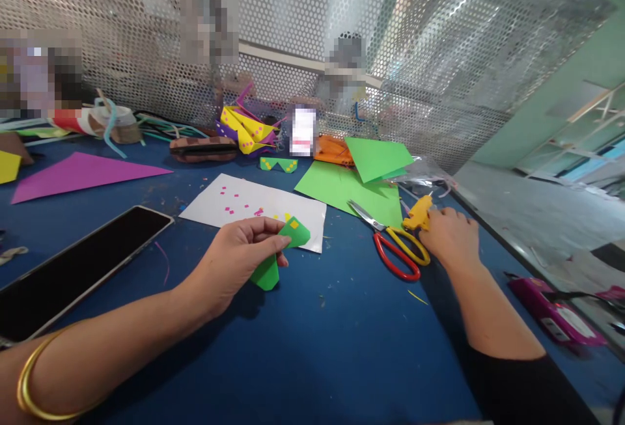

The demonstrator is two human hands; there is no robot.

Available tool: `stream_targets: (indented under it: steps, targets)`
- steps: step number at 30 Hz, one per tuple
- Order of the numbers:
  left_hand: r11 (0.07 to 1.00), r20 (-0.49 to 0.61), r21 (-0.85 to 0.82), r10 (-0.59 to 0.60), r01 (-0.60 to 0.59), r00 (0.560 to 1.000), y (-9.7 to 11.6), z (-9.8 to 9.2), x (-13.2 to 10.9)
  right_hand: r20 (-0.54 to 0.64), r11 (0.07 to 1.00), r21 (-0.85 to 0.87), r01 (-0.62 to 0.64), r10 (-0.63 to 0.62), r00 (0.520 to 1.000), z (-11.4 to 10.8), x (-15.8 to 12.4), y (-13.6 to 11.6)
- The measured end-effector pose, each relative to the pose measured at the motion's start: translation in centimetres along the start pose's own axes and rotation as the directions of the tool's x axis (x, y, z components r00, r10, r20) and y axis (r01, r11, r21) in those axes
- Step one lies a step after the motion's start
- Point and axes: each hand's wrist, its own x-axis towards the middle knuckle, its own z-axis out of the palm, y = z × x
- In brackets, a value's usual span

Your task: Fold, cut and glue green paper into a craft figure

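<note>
My left hand point(244, 252) pinches a green paper cutout point(266, 274) above the blue table. One yellow square sits on the cutout's upper end, and my fingers cover its middle. At the right, my right hand point(452, 236) is closed around a yellow glue gun point(418, 213), its nozzle pointing up and away. Scissors point(396, 256) with one red and one yellow handle lie just left of that hand, blades partly over green paper point(336, 185). Behind my left hand is a white sheet point(209, 207) scattered with small pink and yellow squares. A similar green cutout with yellow dots point(278, 164) lies farther back.
A large black-screened phone point(92, 269) lies at left, near purple paper point(83, 176). Along the perforated metal screen point(288, 21) stand a brown pouch point(205, 150), yellow and purple paper shapes point(247, 131) and an orange item point(333, 150). A magenta device point(551, 311) is at right.
</note>
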Motion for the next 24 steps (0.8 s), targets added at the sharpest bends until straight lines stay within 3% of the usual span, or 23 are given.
stream_targets:
  steps: [7,9,11,12,14,16,18,21,24]
  targets:
    - [1.0,0.01,-0.012,0.013,-0.013,1.0,0.2,0.0,0.1,-0.143,0.993,0.093,-0.07,0.082,0.986,-1.2,0.0,0.1]
    - [1.0,0.024,-0.025,-0.002,0.003,1.0,0.3,0.0,0.0,-0.206,0.971,0.219,-0.095,0.141,0.968,-2.4,-0.5,-0.4]
    - [0.999,0.035,-0.05,-0.018,0.019,0.999,0.3,0.0,-0.1,-0.279,0.893,0.447,-0.04,0.182,0.943,-3.9,-1.7,-1.5]
    - [0.998,0.034,-0.065,-0.025,0.027,0.999,0.3,0.1,-0.1,-0.299,0.861,0.507,0.024,0.15,0.942,-4.9,-2.7,-2.2]
    - [0.995,0.02,-0.09,-0.032,0.033,0.999,0.3,0.1,-0.2,-0.423,0.617,0.726,0.303,0.053,0.905,-6.8,-5.2,-4.0]
    - [0.995,0.0,-0.101,-0.027,0.026,1.0,0.2,0.1,-0.2,-0.508,0.399,0.771,0.496,-0.083,0.857,-8.4,-8.0,-5.9]
    - [0.994,-0.013,-0.107,-0.014,0.013,1.0,0.1,0.0,-0.1,-0.566,0.275,0.736,0.619,-0.252,0.785,-9.4,-10.3,-7.3]
    - [0.994,-0.004,-0.112,0.007,-0.008,1.0,0.0,-0.1,-0.1,-0.556,0.225,0.698,0.679,-0.427,0.713,-9.5,-11.9,-8.5]
    - [0.993,0.0,-0.112,0.024,-0.024,1.0,-0.1,-0.1,0.0,-0.496,0.234,0.718,0.656,-0.49,0.717,-8.9,-12.0,-8.9]
